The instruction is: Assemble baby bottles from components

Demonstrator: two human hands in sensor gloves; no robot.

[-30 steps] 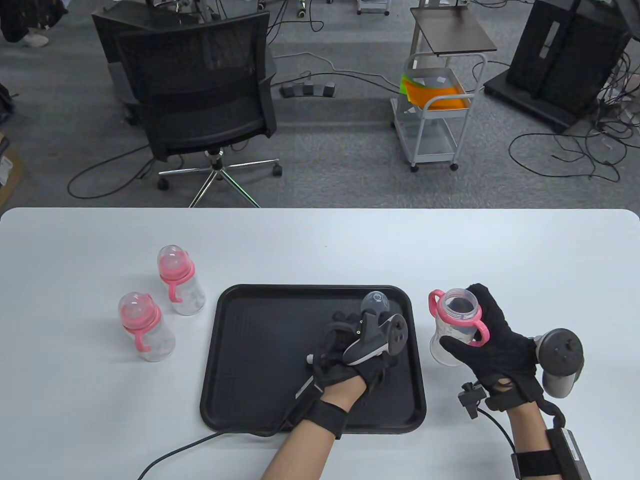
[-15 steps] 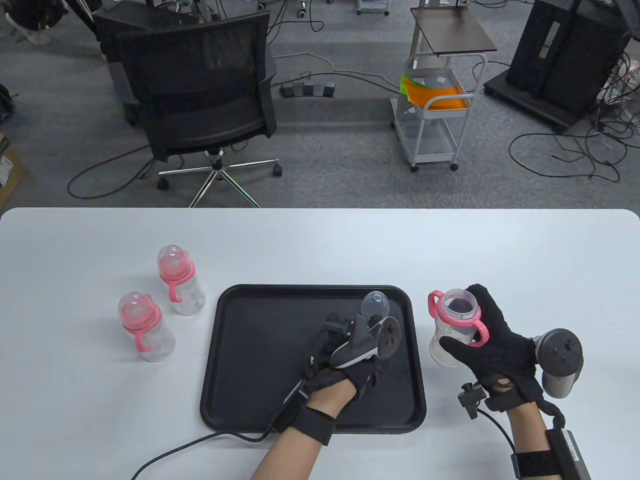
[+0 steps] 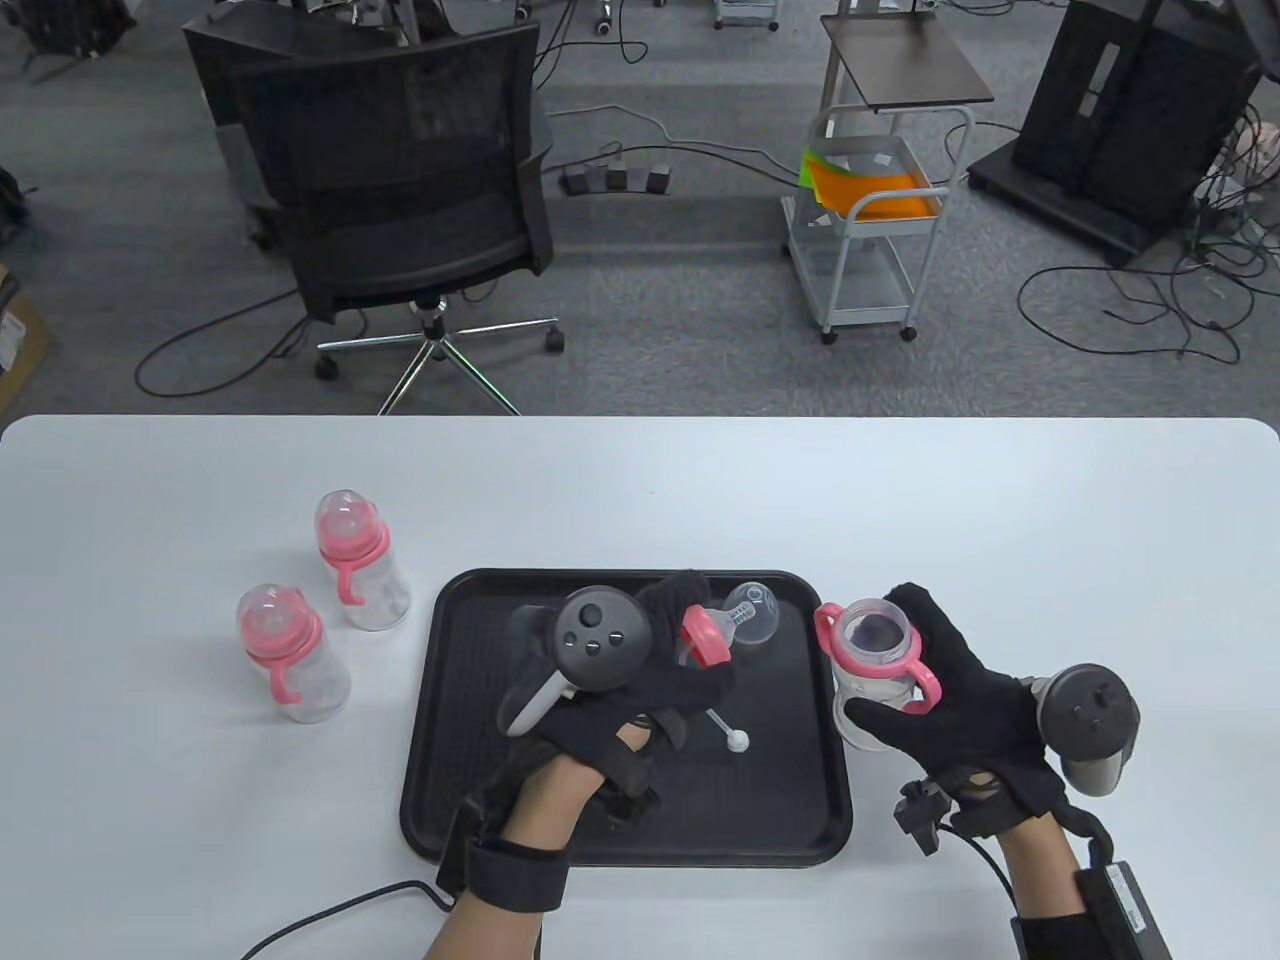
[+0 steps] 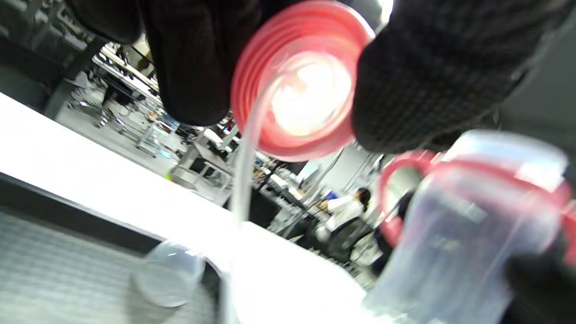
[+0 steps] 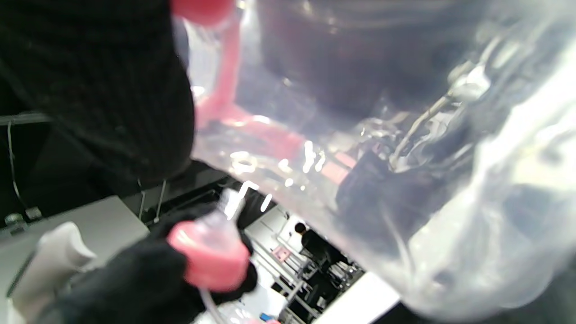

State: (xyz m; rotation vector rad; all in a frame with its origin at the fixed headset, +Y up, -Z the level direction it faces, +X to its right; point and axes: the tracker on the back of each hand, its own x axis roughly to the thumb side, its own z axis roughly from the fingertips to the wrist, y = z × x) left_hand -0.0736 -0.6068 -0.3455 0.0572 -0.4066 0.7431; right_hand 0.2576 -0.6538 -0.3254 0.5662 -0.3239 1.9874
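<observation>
Left hand (image 3: 640, 690) pinches pink collar (image 3: 706, 634); its dangling straw (image 3: 722, 727) may miss the bottle (image 3: 872, 680) gripped by right hand (image 3: 960, 710).

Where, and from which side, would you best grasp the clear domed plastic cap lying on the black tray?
Probably across the clear domed plastic cap at its rounded sides, coming from above: it rests free on the black tray, the left hand sits close beside it, and its top is unobstructed.
</observation>
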